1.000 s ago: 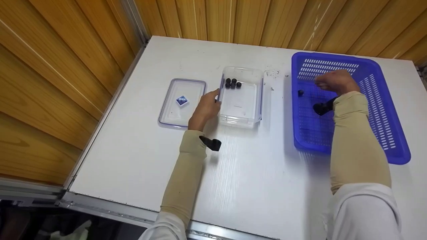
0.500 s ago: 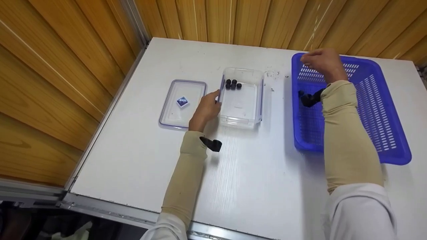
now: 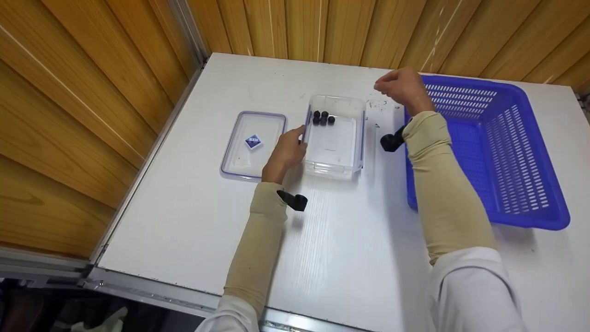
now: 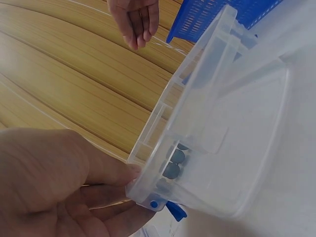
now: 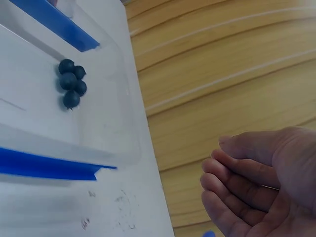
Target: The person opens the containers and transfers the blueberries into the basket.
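At the clear plastic food box my left hand grips the left side wall, thumb at the rim and fingers below it beside the blue-edged clip. Several dark blueberries lie clustered on the box floor, in its far left corner. Between the box and the blue basket, my right hand is raised in the air. In the right wrist view its fingers are bent, with the thumb tip close to the index fingertip. I cannot tell whether something small is hidden between them.
The box's lid, with a blue-and-white label, lies flat left of the box. My right forearm crosses the basket's left rim. Wood-panelled walls border the white table at the back and left.
My right hand has risen out of the blue basket and moved left past its rim toward the box. A blueberry seen earlier in the basket is now hidden from view. My left hand stays put.
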`<state>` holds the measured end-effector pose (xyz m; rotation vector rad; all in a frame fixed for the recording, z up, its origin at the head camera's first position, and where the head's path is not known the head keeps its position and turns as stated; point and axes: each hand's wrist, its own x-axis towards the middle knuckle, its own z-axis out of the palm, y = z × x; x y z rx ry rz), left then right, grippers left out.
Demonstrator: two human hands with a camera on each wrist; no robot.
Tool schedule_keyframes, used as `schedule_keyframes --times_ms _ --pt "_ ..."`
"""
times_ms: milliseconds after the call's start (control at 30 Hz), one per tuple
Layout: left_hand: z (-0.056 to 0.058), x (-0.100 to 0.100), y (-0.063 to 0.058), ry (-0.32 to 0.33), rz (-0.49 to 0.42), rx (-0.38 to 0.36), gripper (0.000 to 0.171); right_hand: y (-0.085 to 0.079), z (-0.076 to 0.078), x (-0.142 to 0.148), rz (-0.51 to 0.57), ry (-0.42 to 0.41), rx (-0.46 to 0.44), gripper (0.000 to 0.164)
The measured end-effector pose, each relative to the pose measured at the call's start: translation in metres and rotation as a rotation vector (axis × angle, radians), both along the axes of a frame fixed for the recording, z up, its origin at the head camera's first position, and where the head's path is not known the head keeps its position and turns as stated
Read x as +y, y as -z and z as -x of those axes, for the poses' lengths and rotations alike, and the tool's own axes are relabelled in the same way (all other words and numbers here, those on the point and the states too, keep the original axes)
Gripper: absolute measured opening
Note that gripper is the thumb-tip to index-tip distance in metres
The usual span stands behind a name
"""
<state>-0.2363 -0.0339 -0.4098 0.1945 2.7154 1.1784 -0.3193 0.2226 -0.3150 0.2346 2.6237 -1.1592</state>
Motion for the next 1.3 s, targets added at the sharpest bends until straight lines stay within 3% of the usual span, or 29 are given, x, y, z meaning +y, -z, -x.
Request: schedule_keyframes --times_ms 567,800,1033,1300 --pt "-0.001 0.000 0.000 -0.017 -0.054 -0.030 0.050 0.034 0.006 -0.059 -0.067 -0.141 0.013 0.034" --pt "-0.002 0.001 0.001 -0.011 -0.035 -0.018 0.051 0.053 0.009 -0.071 -0.107 -0.176 0.010 0.033" --pt "0.000 0.000 0.001 -0.003 -0.026 -0.001 0.051 0.061 0.012 -0.080 -0.205 -0.232 -0.009 0.034" --pt "0.000 0.000 0.000 -0.005 -0.029 -0.002 0.051 0.071 0.018 -0.086 -0.288 -0.207 -0.017 0.033"
